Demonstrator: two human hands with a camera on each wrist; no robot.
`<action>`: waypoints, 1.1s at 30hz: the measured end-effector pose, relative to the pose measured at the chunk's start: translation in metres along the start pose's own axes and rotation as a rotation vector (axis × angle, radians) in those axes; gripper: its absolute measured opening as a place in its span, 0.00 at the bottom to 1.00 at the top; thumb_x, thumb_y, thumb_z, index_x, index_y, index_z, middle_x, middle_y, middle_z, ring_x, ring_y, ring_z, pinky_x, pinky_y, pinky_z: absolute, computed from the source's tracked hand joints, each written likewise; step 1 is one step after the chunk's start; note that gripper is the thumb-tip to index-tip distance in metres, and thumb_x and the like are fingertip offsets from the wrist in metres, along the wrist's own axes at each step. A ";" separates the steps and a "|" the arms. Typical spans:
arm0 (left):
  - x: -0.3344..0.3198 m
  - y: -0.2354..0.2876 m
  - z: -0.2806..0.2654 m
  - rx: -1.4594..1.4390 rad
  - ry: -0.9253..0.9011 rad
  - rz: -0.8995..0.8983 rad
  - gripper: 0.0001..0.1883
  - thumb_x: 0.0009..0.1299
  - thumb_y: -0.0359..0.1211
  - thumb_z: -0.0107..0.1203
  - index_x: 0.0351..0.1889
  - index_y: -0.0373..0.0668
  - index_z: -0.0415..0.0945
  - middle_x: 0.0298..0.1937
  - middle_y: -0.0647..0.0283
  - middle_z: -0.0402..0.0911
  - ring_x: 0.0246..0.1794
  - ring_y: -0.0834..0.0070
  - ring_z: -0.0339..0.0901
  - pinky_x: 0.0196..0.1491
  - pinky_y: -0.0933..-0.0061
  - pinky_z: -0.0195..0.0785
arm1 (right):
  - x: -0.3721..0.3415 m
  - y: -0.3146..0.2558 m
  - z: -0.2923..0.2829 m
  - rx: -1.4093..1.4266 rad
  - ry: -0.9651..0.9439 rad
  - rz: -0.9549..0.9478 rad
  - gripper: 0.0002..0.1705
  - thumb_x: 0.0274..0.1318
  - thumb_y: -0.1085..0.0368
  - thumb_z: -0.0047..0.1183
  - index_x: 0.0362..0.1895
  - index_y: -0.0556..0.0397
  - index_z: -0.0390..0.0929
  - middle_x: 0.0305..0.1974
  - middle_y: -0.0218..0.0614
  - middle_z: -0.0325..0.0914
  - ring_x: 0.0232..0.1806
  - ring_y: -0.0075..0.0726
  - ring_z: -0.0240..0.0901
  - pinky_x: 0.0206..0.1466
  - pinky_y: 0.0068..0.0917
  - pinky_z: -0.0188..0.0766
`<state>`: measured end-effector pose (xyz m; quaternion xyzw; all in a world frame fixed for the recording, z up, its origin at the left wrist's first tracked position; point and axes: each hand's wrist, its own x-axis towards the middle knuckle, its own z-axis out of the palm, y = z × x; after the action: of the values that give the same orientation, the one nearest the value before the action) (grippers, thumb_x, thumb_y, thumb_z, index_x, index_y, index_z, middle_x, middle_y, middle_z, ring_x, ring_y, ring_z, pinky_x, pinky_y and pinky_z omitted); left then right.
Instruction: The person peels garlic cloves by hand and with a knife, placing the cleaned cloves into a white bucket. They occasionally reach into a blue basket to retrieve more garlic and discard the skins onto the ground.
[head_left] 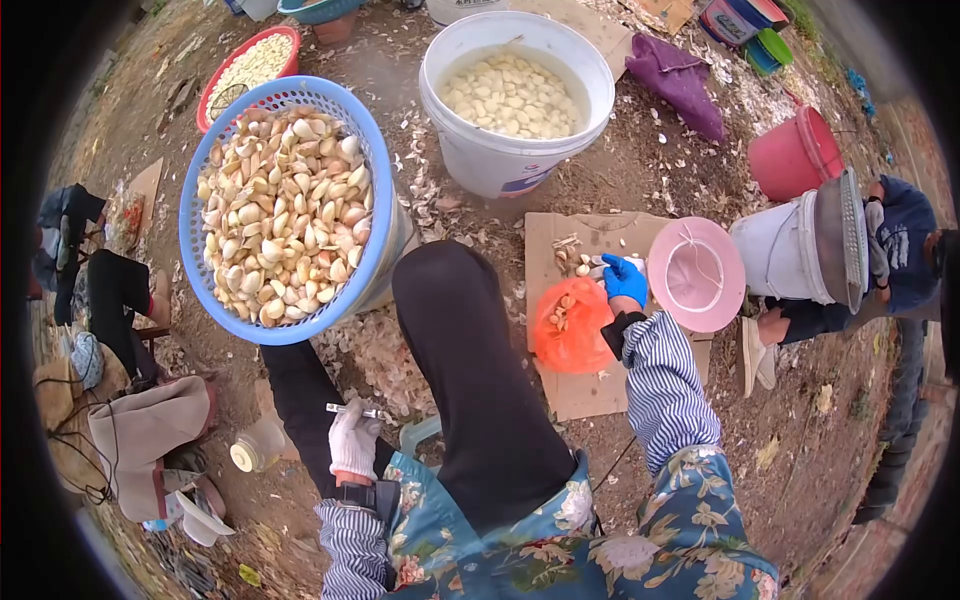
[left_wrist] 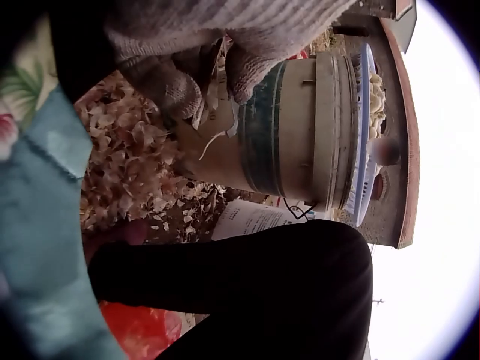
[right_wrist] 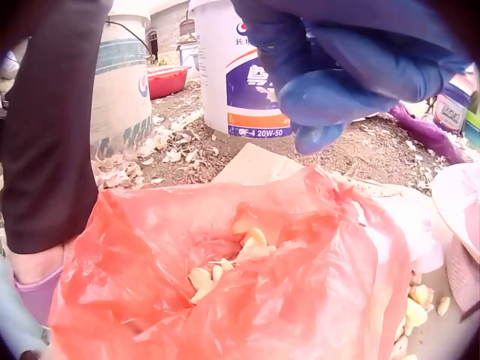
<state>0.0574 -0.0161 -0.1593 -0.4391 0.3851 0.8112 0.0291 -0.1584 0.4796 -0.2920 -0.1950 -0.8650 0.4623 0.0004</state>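
My left hand (head_left: 354, 440), in a white knit glove, pinches a small silver metal tool (head_left: 350, 409) over my left thigh. In the left wrist view, the tool's thin metal arms (left_wrist: 201, 114) stick out between gloved fingers (left_wrist: 247, 71). My right hand (head_left: 624, 279) wears a blue glove and hovers beside and over an orange-red plastic bag (head_left: 572, 340). Its fingers (right_wrist: 330, 97) are loosely bent, with nothing visible between them. Several peeled garlic cloves (right_wrist: 217, 274) lie in the bag's fold, and more cloves (right_wrist: 415, 311) lie beside it on cardboard (head_left: 575, 395).
A blue basket (head_left: 190, 230) of unpeeled cloves stands on a bucket ahead to the left. Further right is a white bucket (head_left: 480, 165) with cloves in water. A pink hat (head_left: 730, 275) lies right of my hand. Another person (head_left: 905, 250) sits by a grey bucket (head_left: 780, 250).
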 end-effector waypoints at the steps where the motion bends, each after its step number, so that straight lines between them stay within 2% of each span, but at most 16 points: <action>1: 0.001 -0.001 -0.002 0.020 0.010 -0.001 0.08 0.70 0.34 0.52 0.41 0.40 0.73 0.34 0.64 0.75 0.30 0.76 0.69 0.29 0.77 0.59 | 0.019 0.016 0.013 0.060 -0.024 0.039 0.16 0.48 0.64 0.57 0.45 0.41 0.82 0.37 0.38 0.82 0.36 0.40 0.80 0.42 0.33 0.74; 2: 0.002 -0.001 -0.001 0.034 0.024 -0.003 0.08 0.70 0.34 0.52 0.41 0.40 0.73 0.34 0.64 0.75 0.30 0.76 0.69 0.29 0.77 0.59 | 0.038 0.039 0.027 0.120 -0.047 0.079 0.16 0.48 0.65 0.57 0.44 0.41 0.83 0.37 0.39 0.82 0.38 0.42 0.79 0.44 0.35 0.74; 3: 0.000 0.000 0.003 0.048 0.037 -0.008 0.08 0.69 0.34 0.52 0.41 0.40 0.73 0.34 0.64 0.76 0.30 0.76 0.69 0.29 0.77 0.59 | 0.046 0.038 0.033 0.177 -0.069 0.122 0.15 0.48 0.65 0.56 0.44 0.42 0.83 0.38 0.39 0.82 0.40 0.45 0.79 0.47 0.36 0.73; 6: 0.003 -0.002 0.014 0.084 0.073 -0.037 0.07 0.69 0.33 0.52 0.40 0.40 0.74 0.34 0.64 0.76 0.30 0.75 0.70 0.30 0.77 0.60 | 0.062 0.043 0.049 -0.371 -0.079 0.073 0.17 0.48 0.64 0.57 0.45 0.47 0.81 0.38 0.40 0.82 0.43 0.44 0.79 0.49 0.36 0.72; 7: 0.005 -0.003 0.013 0.091 0.071 -0.052 0.07 0.69 0.33 0.52 0.40 0.40 0.74 0.35 0.64 0.76 0.30 0.75 0.70 0.30 0.76 0.60 | 0.067 0.048 0.054 -0.494 -0.155 0.067 0.25 0.46 0.63 0.58 0.53 0.48 0.76 0.44 0.45 0.79 0.48 0.45 0.76 0.52 0.36 0.71; 11: 0.010 -0.006 0.024 0.118 0.122 -0.088 0.06 0.69 0.31 0.51 0.39 0.39 0.74 0.35 0.65 0.76 0.30 0.77 0.69 0.30 0.76 0.60 | 0.069 0.083 0.070 -0.573 -0.282 0.036 0.37 0.42 0.58 0.62 0.61 0.42 0.66 0.52 0.50 0.72 0.50 0.51 0.73 0.52 0.39 0.72; 14: 0.014 -0.010 0.035 0.134 0.149 -0.109 0.06 0.69 0.32 0.51 0.39 0.39 0.73 0.34 0.66 0.76 0.29 0.78 0.69 0.30 0.77 0.60 | 0.058 0.071 0.078 -0.735 -0.300 -0.035 0.32 0.41 0.58 0.62 0.55 0.45 0.69 0.45 0.49 0.73 0.47 0.53 0.74 0.50 0.42 0.72; 15: 0.016 -0.011 0.033 0.130 0.137 -0.120 0.06 0.69 0.32 0.51 0.39 0.39 0.73 0.34 0.66 0.76 0.29 0.78 0.69 0.30 0.77 0.61 | 0.060 0.075 0.081 -0.690 -0.313 -0.092 0.27 0.42 0.59 0.61 0.49 0.46 0.69 0.42 0.48 0.72 0.44 0.55 0.74 0.47 0.43 0.73; 21: 0.025 -0.018 0.024 0.119 0.115 -0.186 0.06 0.70 0.31 0.50 0.39 0.38 0.73 0.35 0.63 0.76 0.30 0.75 0.71 0.33 0.75 0.66 | 0.066 0.061 0.084 -0.745 -0.335 -0.039 0.19 0.42 0.62 0.60 0.42 0.44 0.72 0.39 0.46 0.76 0.42 0.53 0.75 0.43 0.42 0.72; 22: 0.027 -0.018 0.025 0.116 0.113 -0.195 0.06 0.70 0.31 0.50 0.39 0.38 0.73 0.35 0.63 0.76 0.31 0.75 0.72 0.34 0.75 0.68 | 0.066 0.055 0.080 -0.757 -0.334 -0.023 0.20 0.43 0.61 0.59 0.43 0.45 0.72 0.41 0.47 0.76 0.42 0.53 0.75 0.43 0.42 0.72; 24: 0.027 -0.019 0.035 0.106 0.156 -0.176 0.06 0.68 0.31 0.52 0.38 0.37 0.74 0.33 0.66 0.75 0.29 0.79 0.70 0.32 0.78 0.64 | 0.066 0.043 0.079 -0.770 -0.333 0.000 0.22 0.44 0.59 0.59 0.46 0.47 0.72 0.43 0.49 0.76 0.41 0.52 0.76 0.43 0.41 0.73; 27: 0.028 -0.020 0.036 0.075 0.162 -0.171 0.06 0.67 0.30 0.54 0.38 0.37 0.74 0.32 0.67 0.74 0.27 0.81 0.69 0.31 0.79 0.63 | 0.077 0.081 0.086 -0.301 -0.143 0.085 0.22 0.47 0.61 0.59 0.49 0.48 0.73 0.43 0.43 0.77 0.37 0.44 0.78 0.37 0.35 0.74; 30: 0.028 -0.021 0.038 0.066 0.159 -0.175 0.06 0.67 0.29 0.54 0.38 0.37 0.74 0.33 0.67 0.75 0.28 0.81 0.69 0.32 0.79 0.63 | 0.087 0.098 0.084 0.387 -0.201 0.277 0.21 0.51 0.65 0.57 0.51 0.51 0.74 0.41 0.36 0.77 0.36 0.34 0.76 0.32 0.27 0.75; 31: 0.028 -0.021 0.038 0.065 0.162 -0.172 0.06 0.67 0.29 0.54 0.38 0.37 0.74 0.33 0.67 0.75 0.28 0.80 0.70 0.32 0.79 0.64 | 0.089 0.097 0.081 0.451 -0.219 0.342 0.19 0.53 0.70 0.54 0.51 0.54 0.73 0.40 0.32 0.76 0.36 0.30 0.75 0.29 0.22 0.74; 33: 0.030 -0.022 0.037 0.044 0.158 -0.173 0.06 0.67 0.29 0.54 0.38 0.36 0.74 0.33 0.66 0.75 0.28 0.80 0.70 0.32 0.79 0.64 | 0.096 0.095 0.074 0.476 -0.295 0.470 0.20 0.54 0.68 0.54 0.52 0.54 0.73 0.42 0.33 0.76 0.37 0.30 0.75 0.31 0.23 0.75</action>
<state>0.0220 0.0148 -0.1825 -0.5323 0.3648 0.7599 0.0782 -0.2287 0.5000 -0.4282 -0.3141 -0.6554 0.6614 -0.1854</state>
